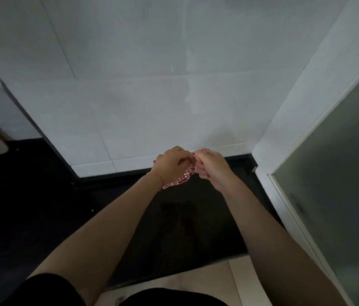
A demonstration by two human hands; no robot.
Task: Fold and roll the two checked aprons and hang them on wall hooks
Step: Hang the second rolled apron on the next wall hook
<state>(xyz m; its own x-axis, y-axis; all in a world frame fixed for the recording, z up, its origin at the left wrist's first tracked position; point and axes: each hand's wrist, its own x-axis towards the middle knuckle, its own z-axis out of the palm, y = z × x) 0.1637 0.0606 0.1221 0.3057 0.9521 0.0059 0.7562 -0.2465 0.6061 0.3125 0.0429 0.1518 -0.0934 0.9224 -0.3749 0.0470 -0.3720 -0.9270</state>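
Red-and-white checked apron (186, 176), bunched small, is held up between both hands close to a white tiled wall (130, 96), above a dark floor (185, 217). Left hand (172, 165) has fingers curled round the cloth; right hand (210, 167) pinches it just beside, the two hands nearly touching. Frosted glass door (339, 173) stands at right.
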